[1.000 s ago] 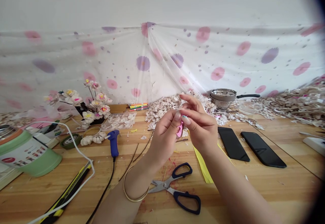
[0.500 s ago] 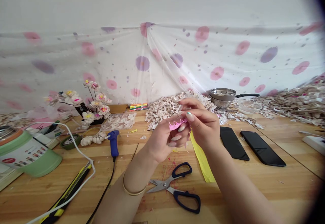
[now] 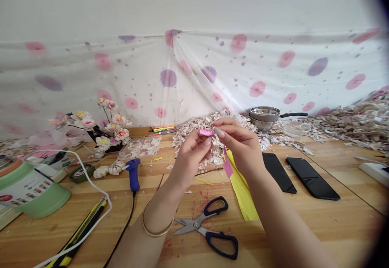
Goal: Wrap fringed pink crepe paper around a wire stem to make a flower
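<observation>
Head view: both hands [image 3: 191, 158] [image 3: 246, 148], nearly closed, pinch a pink strip [image 3: 206, 132].

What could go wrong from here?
The thin, toothed pink strip, held between the left hand and right hand, might tear if pulled hard.
The open scissors lie pointing toward the left forearm; lowering that arm could graze the tips.

left grip [image 3: 192, 154]: pink strip [image 3: 206, 132] | right grip [image 3: 244, 143]: same, apparently | scissors [image 3: 199, 224] below
</observation>
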The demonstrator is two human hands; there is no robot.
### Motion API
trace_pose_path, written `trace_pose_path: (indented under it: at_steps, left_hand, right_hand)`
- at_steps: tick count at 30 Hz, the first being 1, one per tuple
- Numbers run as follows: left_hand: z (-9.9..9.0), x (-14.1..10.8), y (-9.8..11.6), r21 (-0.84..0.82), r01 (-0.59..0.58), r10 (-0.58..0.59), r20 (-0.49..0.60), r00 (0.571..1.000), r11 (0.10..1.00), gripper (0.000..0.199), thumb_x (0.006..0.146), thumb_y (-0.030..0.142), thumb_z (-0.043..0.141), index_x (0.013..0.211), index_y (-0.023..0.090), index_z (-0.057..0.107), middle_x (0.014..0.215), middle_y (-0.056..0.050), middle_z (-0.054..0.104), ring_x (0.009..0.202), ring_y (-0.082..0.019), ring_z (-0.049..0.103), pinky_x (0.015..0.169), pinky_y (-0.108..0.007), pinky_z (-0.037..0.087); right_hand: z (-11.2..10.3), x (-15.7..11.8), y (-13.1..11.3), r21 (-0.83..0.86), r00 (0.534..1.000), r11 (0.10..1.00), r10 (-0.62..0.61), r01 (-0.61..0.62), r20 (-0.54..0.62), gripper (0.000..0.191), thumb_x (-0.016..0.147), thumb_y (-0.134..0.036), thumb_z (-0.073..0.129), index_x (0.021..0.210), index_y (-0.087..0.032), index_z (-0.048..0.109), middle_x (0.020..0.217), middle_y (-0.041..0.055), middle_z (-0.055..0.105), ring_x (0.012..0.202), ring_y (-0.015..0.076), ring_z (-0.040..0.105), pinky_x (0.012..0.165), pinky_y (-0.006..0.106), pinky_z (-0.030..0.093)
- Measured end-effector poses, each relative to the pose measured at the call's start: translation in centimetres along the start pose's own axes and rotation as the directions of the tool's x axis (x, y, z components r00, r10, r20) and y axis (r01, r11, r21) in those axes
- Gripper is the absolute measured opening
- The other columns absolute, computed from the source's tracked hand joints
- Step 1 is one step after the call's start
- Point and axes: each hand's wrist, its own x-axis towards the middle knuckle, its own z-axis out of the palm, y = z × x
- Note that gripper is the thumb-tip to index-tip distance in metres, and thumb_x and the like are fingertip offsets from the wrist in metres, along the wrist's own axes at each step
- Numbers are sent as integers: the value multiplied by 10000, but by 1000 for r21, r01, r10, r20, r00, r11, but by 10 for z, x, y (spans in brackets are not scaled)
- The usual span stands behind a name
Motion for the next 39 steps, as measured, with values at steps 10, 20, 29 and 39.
trace_pose_path:
  at_steps: [10,20,29,39]
  left_hand:
    - [5,0,-9,201,-228,278,-274,921,953,237,795,395,798,913,205,720,897,-28,669,750,-112,593,572,-189,449]
    - [-6,6,-8,312,-315,400,-264,878,896,160,865,352,732,915,201,726,980,-42,671,874,-139,616,676,-216,477]
    - [-15,4,3,492,-315,358,7,934,812,104,896,286,685,888,191,725,963,-55,676,895,-166,622,711,-237,484]
    - [-17,5,0,567,-185,197,40,980,803,93,895,265,647,925,192,697,979,-43,670,899,-165,605,712,-258,463]
  right_hand:
    - [13,-4,4,-72,987,997,-25,14,-158,22,810,-284,771,815,-293,791,922,23,712,927,195,655,826,384,543]
    - [14,-5,1,-118,999,993,-32,27,-39,107,835,-350,764,790,-254,759,830,24,697,852,181,631,691,323,486]
    - [-13,1,2,-259,985,966,37,8,169,266,954,-473,595,874,-219,582,746,-20,558,686,128,523,642,280,434]
    - [-23,3,-2,-492,922,854,40,169,386,252,1005,-362,523,809,-205,545,659,-40,533,589,103,471,551,241,363]
